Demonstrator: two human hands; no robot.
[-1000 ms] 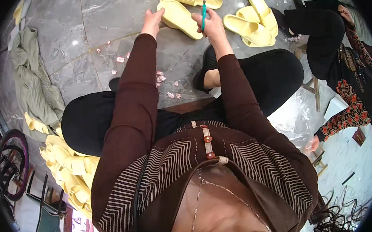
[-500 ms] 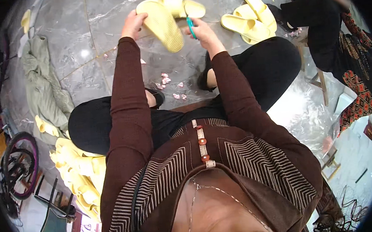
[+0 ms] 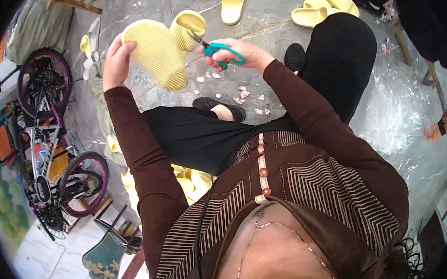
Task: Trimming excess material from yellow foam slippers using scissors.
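drawing slipper [image 3: 156,56] closer than before, gripped in left hand [image 3: 116,65], snips [image 3: 209,51] in right hand [image 3: 249,52]

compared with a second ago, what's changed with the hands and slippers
The left hand has brought the yellow slipper, ribbed sole toward the camera, leftward and closer to the body; the strapped slipper beside it came along. The right hand has tilted its turquoise-handled cutter toward the upper left. The view swung too, showing more of the bicycle. Both hands keep their holds.
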